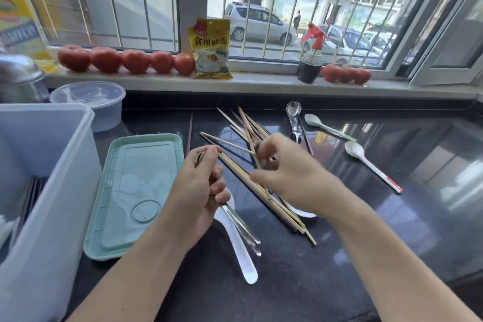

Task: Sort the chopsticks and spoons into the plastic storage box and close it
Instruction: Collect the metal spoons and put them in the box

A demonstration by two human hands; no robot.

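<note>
My left hand (201,191) grips a bundle of spoons, metal handles and a white plastic spoon (239,246) sticking out below it. My right hand (285,175) hovers over the pile of wooden chopsticks (251,185), its curled fingers blurred among them; a grip cannot be told. More chopsticks (247,125) lie fanned out behind. A metal spoon (294,117) and two white spoons (326,127) (371,166) lie on the black counter to the right. The translucent storage box (49,178) stands open at left, dark utensils inside. Its green lid (133,191) lies flat beside it.
A round clear container (91,102) and a steel pot (18,76) stand at the back left. On the window sill sit tomatoes (125,60), a yellow packet (213,49) and a dark spray bottle (311,60). One dark chopstick (189,133) lies beside the lid.
</note>
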